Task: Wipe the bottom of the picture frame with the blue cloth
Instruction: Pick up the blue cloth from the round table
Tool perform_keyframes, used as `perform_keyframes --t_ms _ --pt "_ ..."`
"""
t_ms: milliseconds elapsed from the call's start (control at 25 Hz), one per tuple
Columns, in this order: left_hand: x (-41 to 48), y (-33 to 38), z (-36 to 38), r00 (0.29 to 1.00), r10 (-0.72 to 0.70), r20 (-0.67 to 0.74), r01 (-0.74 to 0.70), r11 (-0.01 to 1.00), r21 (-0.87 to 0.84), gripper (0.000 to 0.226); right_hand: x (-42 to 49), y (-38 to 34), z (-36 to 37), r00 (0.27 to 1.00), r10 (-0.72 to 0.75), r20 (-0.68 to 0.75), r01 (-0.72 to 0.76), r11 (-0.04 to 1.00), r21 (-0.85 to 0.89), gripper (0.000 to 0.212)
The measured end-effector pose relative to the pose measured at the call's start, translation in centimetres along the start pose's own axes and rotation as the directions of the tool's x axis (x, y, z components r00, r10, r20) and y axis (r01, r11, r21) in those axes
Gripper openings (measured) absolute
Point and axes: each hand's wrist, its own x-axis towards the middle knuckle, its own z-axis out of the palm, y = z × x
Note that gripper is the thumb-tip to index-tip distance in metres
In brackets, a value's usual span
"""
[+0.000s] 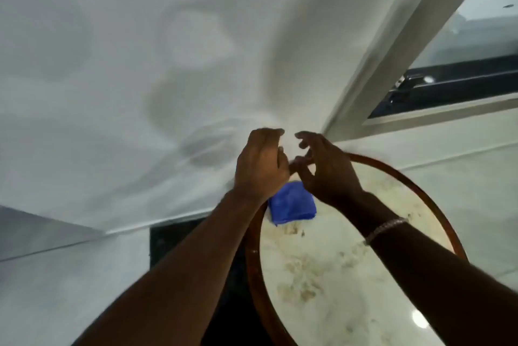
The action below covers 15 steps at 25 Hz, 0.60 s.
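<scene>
The folded blue cloth (293,204) lies on the round marble-topped table (330,267), near its far left rim, and no hand touches it. Both hands are raised above it, close together in front of the white wall. My left hand (262,166) shows its back, with fingers curled in and nothing visible in them. My right hand (326,169) has its fingers spread and bent, and holds nothing. The fingertips of the two hands nearly meet. My wrists hide the cloth's upper edge. No picture frame is in view. The image is blurred.
The table has a brown wooden rim (253,275). Behind the hands is a white wall (140,65) with soft shadows. A window with a pale frame (392,65) and dark sill is at the upper right. A dark floor strip (173,239) lies left of the table.
</scene>
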Motion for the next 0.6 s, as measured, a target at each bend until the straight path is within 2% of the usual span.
perform_keyframes --t_ms 80,120,160,240,320,480,600 --pt "-1.9 -2.3 4.9 0.989 -0.122 0.087 0.118 0.992 0.046 0.035 -2.4 3.2 3.9 0.997 0.048 0.058 -0.045 0.998 -0.048 0.039" --pt "-3.2 -3.5 7.0 0.959 -0.223 0.176 0.211 0.974 0.083 0.033 -3.7 4.8 5.9 0.987 0.096 0.127 -0.085 0.992 -0.090 0.036" --pt "-4.5 -4.8 8.7 0.885 -0.369 0.283 0.348 0.929 0.126 0.032 -5.0 6.1 7.8 0.960 0.176 0.218 -0.146 0.979 -0.145 0.033" --pt "-6.1 -6.3 11.6 0.733 -0.538 0.416 0.522 0.837 0.164 0.032 -6.5 8.5 10.8 0.909 0.292 0.298 -0.226 0.945 -0.237 0.032" --pt "-6.9 -6.9 13.9 0.697 -0.580 0.421 0.604 0.792 0.092 0.035 -7.6 10.1 12.8 0.873 0.367 0.320 -0.280 0.916 -0.287 0.034" --pt "-7.0 -6.1 16.6 0.669 -0.678 0.305 0.739 0.651 -0.173 0.047 -8.5 11.2 15.4 0.858 0.455 0.238 -0.433 0.890 -0.139 0.034" --pt "-5.9 -4.9 15.4 0.695 -0.672 0.256 0.719 0.634 -0.286 0.049 -7.7 10.5 14.6 0.842 0.523 0.134 -0.523 0.851 -0.042 0.036"
